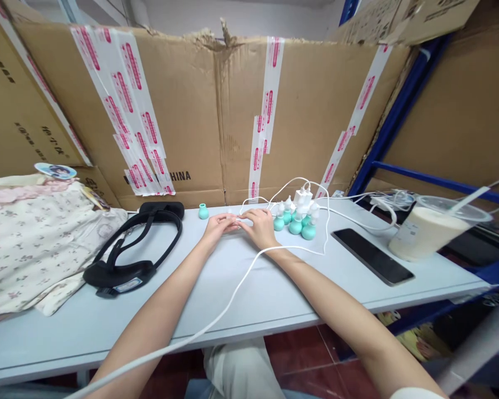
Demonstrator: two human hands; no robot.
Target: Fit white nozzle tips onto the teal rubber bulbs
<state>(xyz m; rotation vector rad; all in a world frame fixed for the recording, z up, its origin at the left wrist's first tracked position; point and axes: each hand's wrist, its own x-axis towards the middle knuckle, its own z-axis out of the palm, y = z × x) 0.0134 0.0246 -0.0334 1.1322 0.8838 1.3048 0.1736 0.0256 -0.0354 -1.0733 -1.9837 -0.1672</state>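
Note:
My left hand point(220, 228) and my right hand point(259, 226) meet over the middle of the table, fingertips close together. The fingers of both are closed in a pinch. Something small and pale may be between them, but it is too hidden to name. Left of my hands stands a small teal squeeze bottle point(203, 211) with an open neck and no top. Just right of my right hand is a group of several teal bottles point(308, 230) with clear whitish nozzle tops, standing upright.
A white charger point(303, 197) with white cables stands behind the bottles; one cable crosses over my right forearm. On the right lie a black phone point(372, 256) and a cup of pale drink point(430, 227). A black head strap point(128, 271) and floral cloth point(45, 238) lie left. Cardboard point(183, 111) walls the back.

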